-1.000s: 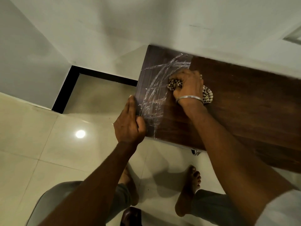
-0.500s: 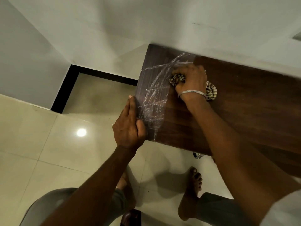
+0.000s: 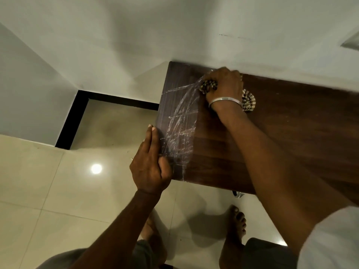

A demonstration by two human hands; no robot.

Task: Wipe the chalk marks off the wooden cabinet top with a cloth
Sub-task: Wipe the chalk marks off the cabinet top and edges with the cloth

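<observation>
Right hand (image 3: 223,86): fingers curled tight round the bunched patterned cloth (image 3: 208,86), pressing it onto the cabinet surface (image 3: 291,123) at its far edge, against the wall (image 3: 194,35).
Cloth extent: shows at the fingertips and behind the wrist, beside a silver bangle (image 3: 225,100).
Chalk marks (image 3: 180,131): white scrawl across the surface's left end, between both hands.
Left hand (image 3: 149,167): fingers straight and together along the surface's left edge; thumb on top.

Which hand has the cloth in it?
The right hand, the one with the silver bangle, grips the patterned cloth. The left hand just rests on the cabinet top edge.
</observation>
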